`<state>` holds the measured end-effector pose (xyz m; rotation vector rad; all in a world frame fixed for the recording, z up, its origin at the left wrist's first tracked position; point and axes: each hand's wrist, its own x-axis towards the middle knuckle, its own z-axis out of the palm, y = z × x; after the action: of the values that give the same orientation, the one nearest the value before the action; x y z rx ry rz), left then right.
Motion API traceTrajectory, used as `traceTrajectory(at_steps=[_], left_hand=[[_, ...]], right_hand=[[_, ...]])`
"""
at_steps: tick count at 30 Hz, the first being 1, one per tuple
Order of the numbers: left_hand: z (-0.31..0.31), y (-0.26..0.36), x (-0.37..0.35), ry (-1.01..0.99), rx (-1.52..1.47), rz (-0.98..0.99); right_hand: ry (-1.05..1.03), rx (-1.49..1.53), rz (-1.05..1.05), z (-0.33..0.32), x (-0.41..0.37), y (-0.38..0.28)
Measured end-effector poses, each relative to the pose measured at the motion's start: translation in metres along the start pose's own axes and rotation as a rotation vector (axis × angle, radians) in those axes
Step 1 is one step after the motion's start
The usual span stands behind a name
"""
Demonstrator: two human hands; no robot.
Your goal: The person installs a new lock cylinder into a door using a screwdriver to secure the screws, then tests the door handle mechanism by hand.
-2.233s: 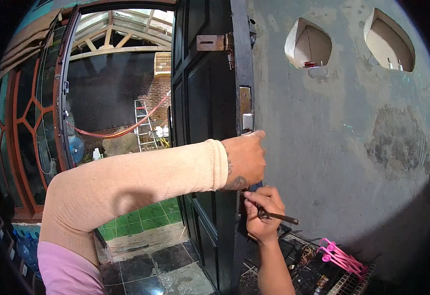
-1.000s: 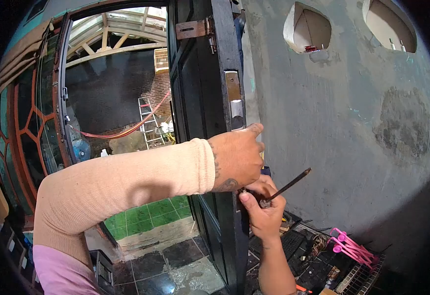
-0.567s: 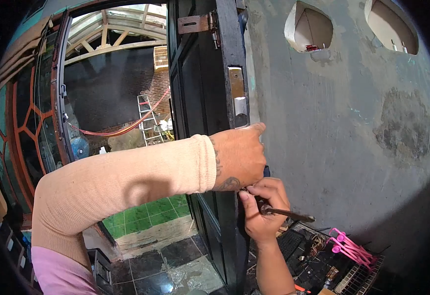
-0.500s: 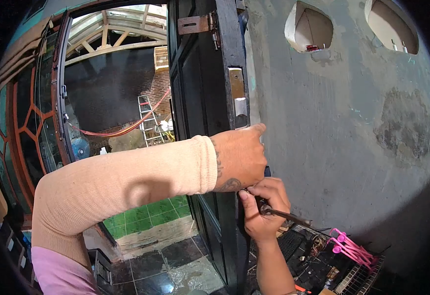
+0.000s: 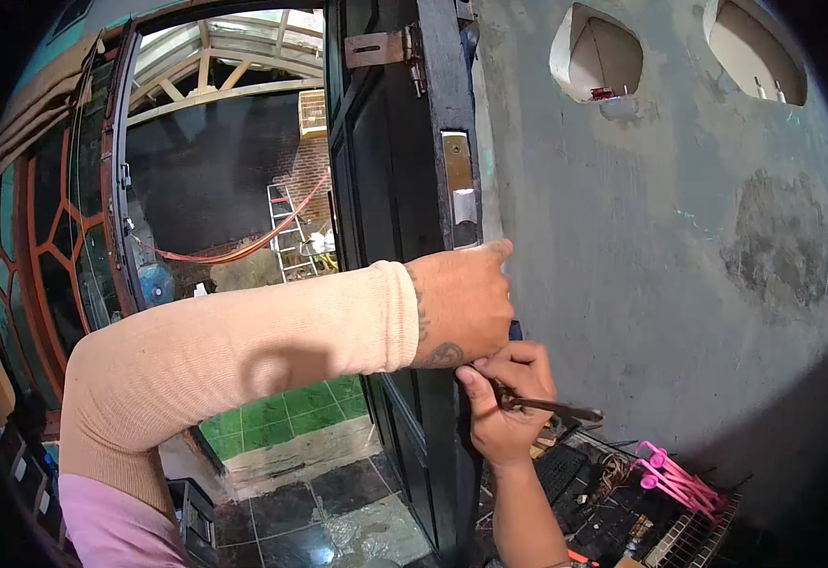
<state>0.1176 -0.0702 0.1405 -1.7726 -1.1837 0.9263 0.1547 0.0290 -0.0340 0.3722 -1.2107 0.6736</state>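
Observation:
My left hand (image 5: pixel 466 295), in a beige knitted sleeve, lies across the edge of a black door (image 5: pixel 385 180) with its fingers curled over the far side. Those fingertips are hidden. Just below, my right hand (image 5: pixel 513 407) is closed on a slim dark metal tool (image 5: pixel 565 410), pinched between thumb and fingers. One end of the tool sticks out to the right; its other end is hidden by my hands at the door edge. Above my left hand, a brass lock plate (image 5: pixel 456 166) is set into the door edge, with a shiny latch piece (image 5: pixel 465 205) under it.
A hasp (image 5: pixel 376 48) juts from the door's upper part. On the right stands a grey wall (image 5: pixel 622 256) with two niches. Pink items (image 5: pixel 679 480), a wire rack (image 5: pixel 698 541) and loose clutter lie low at right. A ladder (image 5: pixel 286 232) stands beyond the doorway.
The tool's free end has swung slightly upward, and my right hand has turned a little with it. My left hand stays nearly in place.

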Motion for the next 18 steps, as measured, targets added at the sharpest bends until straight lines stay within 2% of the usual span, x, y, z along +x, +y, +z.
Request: traceTrajectory(at_steps=[6, 18], left_hand=[[-0.003, 0.000, 0.002, -0.035, -0.010, -0.017], [-0.001, -0.001, 0.001, -0.033, 0.009, -0.005]], right_hand=[[-0.045, -0.142, -0.141, -0.005, 0.002, -0.003], [-0.108, -0.147, -0.135, -0.009, 0.014, -0.009]])
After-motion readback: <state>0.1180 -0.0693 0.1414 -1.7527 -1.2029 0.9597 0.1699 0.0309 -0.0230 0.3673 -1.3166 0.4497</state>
